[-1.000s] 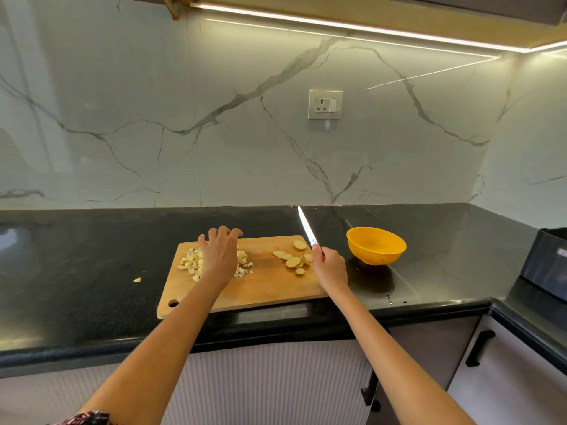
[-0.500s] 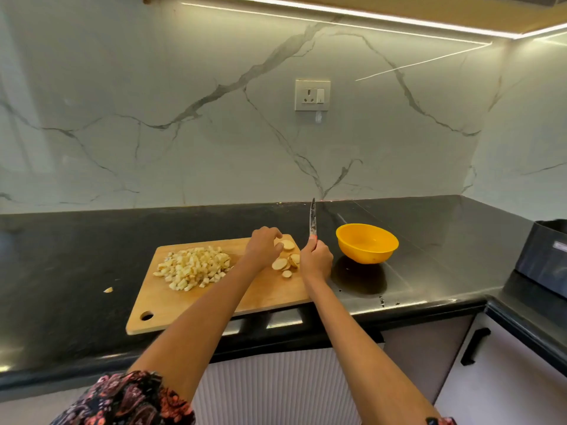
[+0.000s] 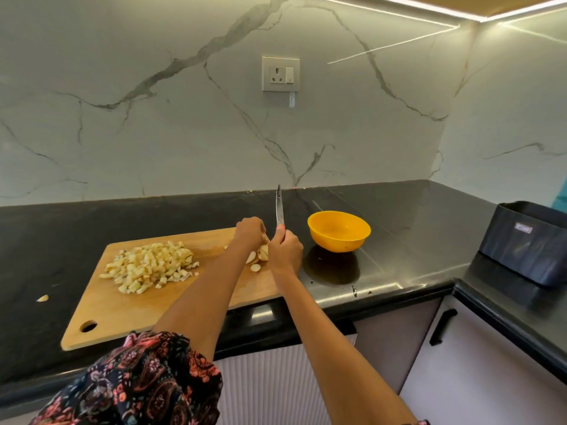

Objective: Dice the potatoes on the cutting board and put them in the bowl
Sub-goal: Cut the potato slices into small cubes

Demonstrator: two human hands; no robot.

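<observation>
the right hand (image 3: 284, 251) sits at the centre of the frame, fingers wrapped round the handle of a knife (image 3: 279, 207) whose blade points up and away toward the wall. just left of it, the left hand (image 3: 250, 233) is curled down over a few potato slices (image 3: 259, 256) at the right end of the cutting board (image 3: 122, 308); whether it pinches them or only rests on them i cannot tell. a heap of diced potato (image 3: 150, 265) lies left of centre on the board. the orange bowl (image 3: 339, 230) stands on the black table (image 3: 414, 216) just right of the board. one stray potato bit (image 3: 42, 298) lies on the table at left. a dark container (image 3: 526, 243) stands at the right edge, a wall socket (image 3: 280, 74) above centre.
</observation>
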